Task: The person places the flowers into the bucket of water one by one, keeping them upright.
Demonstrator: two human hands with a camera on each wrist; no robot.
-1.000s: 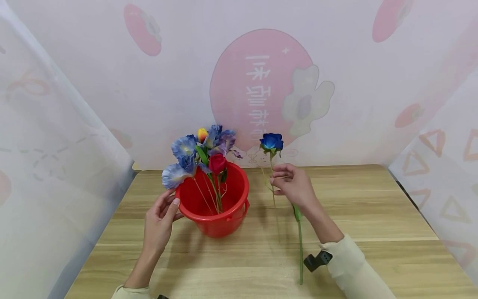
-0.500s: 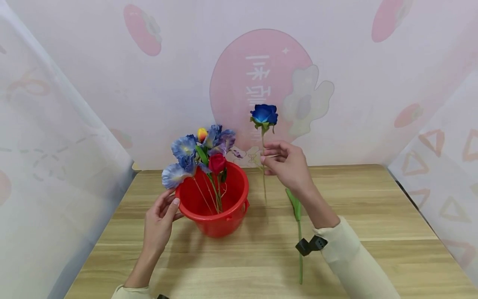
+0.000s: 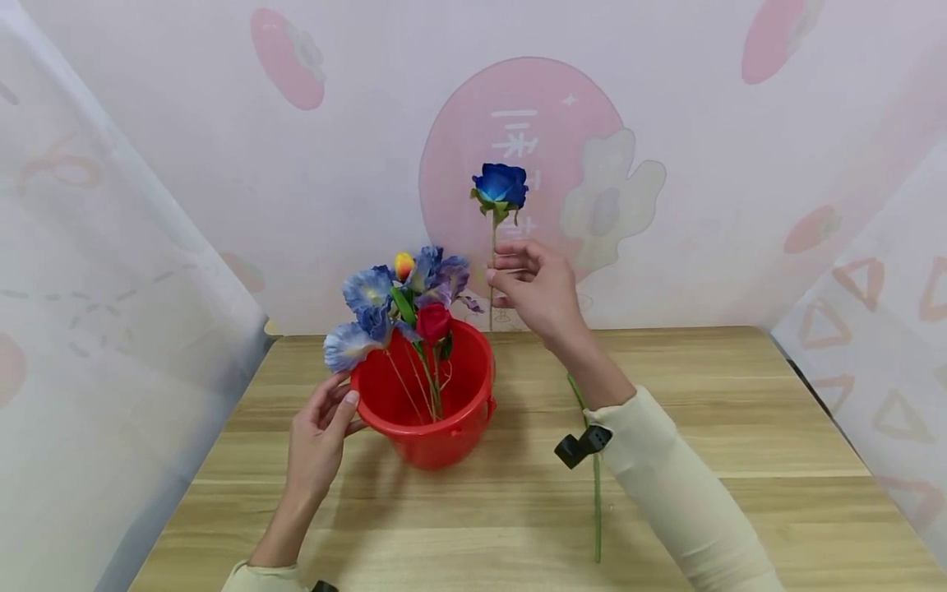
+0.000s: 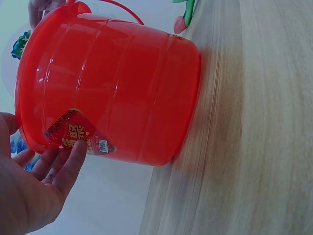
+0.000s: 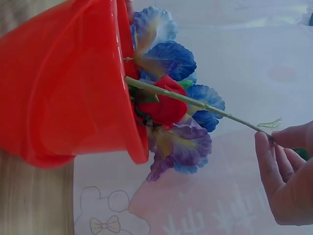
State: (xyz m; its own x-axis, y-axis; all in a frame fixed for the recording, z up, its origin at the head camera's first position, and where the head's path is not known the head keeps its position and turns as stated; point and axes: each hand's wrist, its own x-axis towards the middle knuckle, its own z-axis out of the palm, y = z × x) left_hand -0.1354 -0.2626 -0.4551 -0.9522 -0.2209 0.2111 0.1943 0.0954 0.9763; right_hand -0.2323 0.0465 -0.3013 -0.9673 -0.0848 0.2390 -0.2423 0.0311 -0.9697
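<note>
A blue rose (image 3: 501, 184) stands upright in the air, its thin stem (image 5: 210, 108) pinched between the thumb and fingers of my right hand (image 3: 538, 288). Right of and above the red bucket (image 3: 436, 444), that hand is at the back of the table. My left hand (image 3: 318, 436) holds the bucket's left rim, with its fingertips against the label (image 4: 78, 134) on the outer wall. Inside the bucket stand blue irises (image 3: 367, 292), a purple iris (image 5: 183, 144), a red rose (image 3: 432, 322) and a yellow-orange bud (image 3: 403, 265). Their lower stems are partly visible.
A pink tulip (image 4: 180, 24) lies on the wooden table (image 3: 473, 543); its green stem (image 3: 597, 510) shows under my right forearm in the head view. A printed pale backdrop (image 3: 370, 123) rises behind the table, with more pale sheets at both sides.
My right hand has lifted the blue rose up and moved it left, toward the bucket. The left hand and the bucket have stayed in place.
</note>
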